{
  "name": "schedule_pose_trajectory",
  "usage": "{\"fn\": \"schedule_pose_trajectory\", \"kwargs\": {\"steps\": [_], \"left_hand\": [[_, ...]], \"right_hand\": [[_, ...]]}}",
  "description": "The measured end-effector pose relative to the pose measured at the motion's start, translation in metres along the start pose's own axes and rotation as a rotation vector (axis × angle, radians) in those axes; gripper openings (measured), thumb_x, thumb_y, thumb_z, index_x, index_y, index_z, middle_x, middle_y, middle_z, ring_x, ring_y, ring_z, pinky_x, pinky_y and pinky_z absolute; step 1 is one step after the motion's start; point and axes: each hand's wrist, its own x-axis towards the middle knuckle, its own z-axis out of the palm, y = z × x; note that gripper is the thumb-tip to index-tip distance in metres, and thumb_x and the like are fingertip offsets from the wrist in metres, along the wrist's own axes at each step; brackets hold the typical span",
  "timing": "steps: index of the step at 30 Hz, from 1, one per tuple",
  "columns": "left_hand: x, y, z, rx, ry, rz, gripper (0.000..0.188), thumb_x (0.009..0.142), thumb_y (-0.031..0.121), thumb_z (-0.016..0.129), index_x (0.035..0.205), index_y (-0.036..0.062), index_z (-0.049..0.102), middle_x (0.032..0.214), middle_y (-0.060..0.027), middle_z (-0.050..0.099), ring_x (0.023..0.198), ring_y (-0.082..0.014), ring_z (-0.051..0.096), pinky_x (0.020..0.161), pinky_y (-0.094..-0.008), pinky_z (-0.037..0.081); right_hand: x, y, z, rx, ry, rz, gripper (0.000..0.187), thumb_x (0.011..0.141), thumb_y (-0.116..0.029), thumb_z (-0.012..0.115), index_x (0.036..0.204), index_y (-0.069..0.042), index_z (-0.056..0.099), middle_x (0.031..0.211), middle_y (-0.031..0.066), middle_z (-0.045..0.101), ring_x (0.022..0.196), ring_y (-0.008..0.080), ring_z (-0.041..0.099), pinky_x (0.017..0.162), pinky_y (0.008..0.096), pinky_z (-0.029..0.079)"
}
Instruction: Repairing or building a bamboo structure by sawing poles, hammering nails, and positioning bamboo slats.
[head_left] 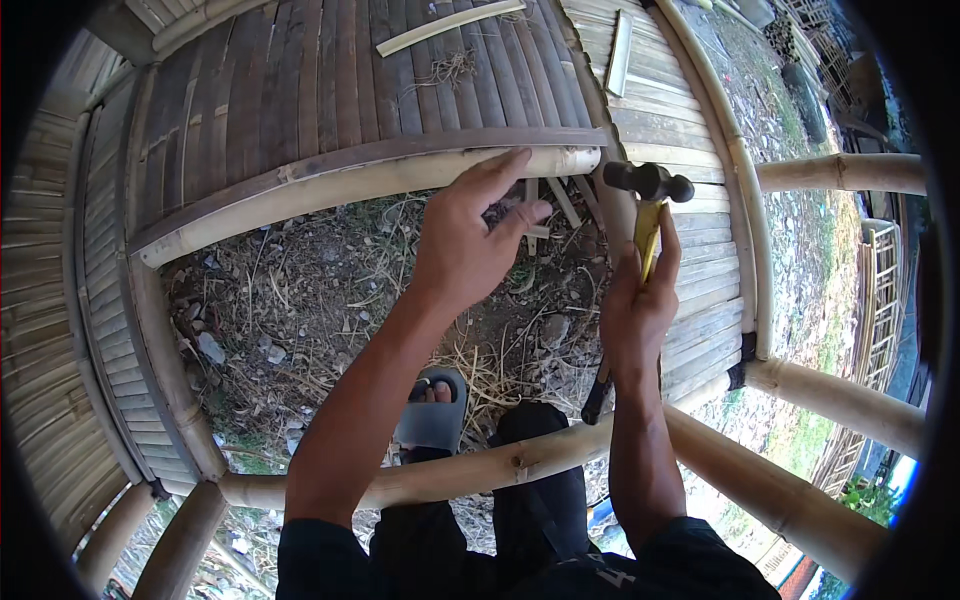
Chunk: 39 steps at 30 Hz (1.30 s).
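Observation:
My right hand point(640, 312) is wrapped round the yellow handle of a ball-peen hammer point(650, 182). Its dark head is uppermost, beside the right end of a bamboo beam point(370, 180), and the black butt of the handle shows below my wrist. My left hand point(468, 232) has thumb and fingers apart, with nothing seen between them. Its fingertips overlap the beam near that right end; whether they touch it cannot be made out. A thin dark strip point(300, 170) runs along the top of the beam, at the edge of the slatted bamboo platform point(280, 90).
Pale split-bamboo strips point(450, 27) and a tuft of fibres point(450, 70) lie on the slats. A bamboo rail point(520, 462) crosses before my legs. Below is littered ground point(290, 310) with a sandalled foot point(435, 405). A ladder-like bamboo frame point(880, 280) stands at the right.

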Motion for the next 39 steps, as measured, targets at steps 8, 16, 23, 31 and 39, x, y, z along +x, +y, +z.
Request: {"fn": "schedule_pose_trajectory", "kwargs": {"steps": [8, 16, 23, 31, 39], "left_hand": [[-0.112, 0.138, -0.081, -1.119, -0.140, 0.060, 0.014, 0.095, 0.011, 0.079, 0.092, -0.0033, 0.080, 0.088, -0.0234, 0.078, 0.076, -0.0275, 0.079, 0.078, -0.0463, 0.062], [-0.121, 0.138, -0.092, -1.102, -0.122, 0.165, 0.022, 0.099, 0.016, 0.076, 0.089, -0.0039, 0.078, 0.083, -0.0204, 0.077, 0.070, -0.0270, 0.076, 0.068, -0.0440, 0.060], [-0.128, 0.131, -0.076, -1.268, -0.182, 0.264, 0.015, 0.097, 0.010, 0.079, 0.093, -0.0039, 0.077, 0.088, -0.0207, 0.076, 0.072, -0.0237, 0.072, 0.064, -0.0363, 0.056], [-0.136, 0.149, -0.083, -1.378, -0.075, 0.197, 0.036, 0.093, 0.019, 0.085, 0.119, -0.0040, 0.074, 0.103, -0.0175, 0.077, 0.078, -0.0227, 0.072, 0.064, -0.0381, 0.051], [-0.136, 0.108, -0.152, -1.424, 0.152, 0.093, 0.011, 0.107, 0.007, 0.059, 0.108, 0.0067, 0.047, 0.094, -0.0157, 0.068, 0.057, -0.0182, 0.070, 0.045, -0.0287, 0.049]], "right_hand": [[-0.029, 0.029, 0.013, 0.496, -0.177, 0.455, 0.054, 0.113, -0.013, 0.056, 0.164, -0.012, 0.039, 0.084, -0.0015, 0.062, 0.064, 0.0004, 0.047, 0.052, 0.0188, 0.037], [-0.061, 0.042, 0.043, 0.521, -0.175, 0.449, 0.058, 0.112, -0.017, 0.058, 0.166, -0.013, 0.035, 0.077, -0.0043, 0.056, 0.057, 0.0002, 0.044, 0.046, 0.0186, 0.035], [-0.058, 0.039, 0.046, 0.536, -0.140, 0.469, 0.057, 0.112, -0.019, 0.059, 0.165, -0.016, 0.036, 0.076, -0.0045, 0.054, 0.056, 0.0008, 0.043, 0.045, 0.0196, 0.034], [-0.053, 0.032, 0.044, 0.552, -0.131, 0.466, 0.057, 0.112, -0.020, 0.060, 0.164, -0.016, 0.037, 0.076, -0.0042, 0.054, 0.054, 0.0011, 0.042, 0.043, 0.0195, 0.032], [-0.060, 0.040, 0.051, 0.521, -0.147, 0.443, 0.059, 0.111, -0.023, 0.062, 0.164, -0.018, 0.038, 0.078, -0.0038, 0.053, 0.052, 0.0002, 0.039, 0.042, 0.0190, 0.030]]}}
